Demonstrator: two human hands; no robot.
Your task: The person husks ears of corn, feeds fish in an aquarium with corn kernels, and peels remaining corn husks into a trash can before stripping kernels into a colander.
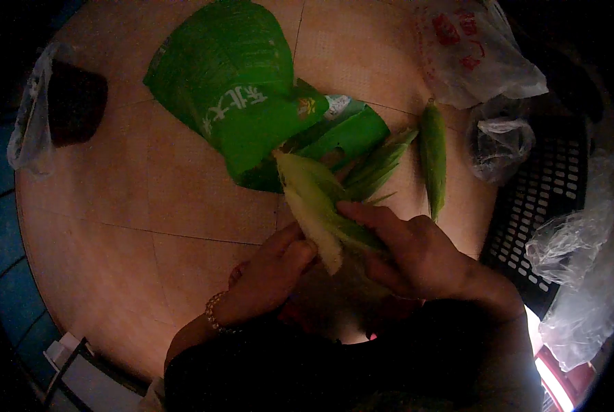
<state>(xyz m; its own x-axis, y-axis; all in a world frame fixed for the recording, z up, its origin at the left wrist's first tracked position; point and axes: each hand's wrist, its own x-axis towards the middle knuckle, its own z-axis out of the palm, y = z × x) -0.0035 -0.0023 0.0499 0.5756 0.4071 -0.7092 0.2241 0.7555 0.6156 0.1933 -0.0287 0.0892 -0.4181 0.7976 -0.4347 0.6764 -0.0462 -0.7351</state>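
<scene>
Between my two hands an ear of corn (311, 206) slants, its stalk end pointing away from me and part of its pale kernels showing. My left hand (279, 264), with a beaded bracelet at the wrist, is closed around the near end of the ear. On the other side, my right hand (417, 250) is closed on green husk leaves (357, 235) that spread away from the cob. Just beyond lie loose husks (379, 165) and an unhusked ear of corn (432, 154). What is under my hands is dark and hard to make out.
A green printed bag (231, 82) lies on the tiled floor (114, 240) ahead. A dark bin (78, 103) with a plastic liner stands at left. On the right are a white plastic bag (475, 55), a black perforated crate (544, 185) and clear plastic wrap (575, 275).
</scene>
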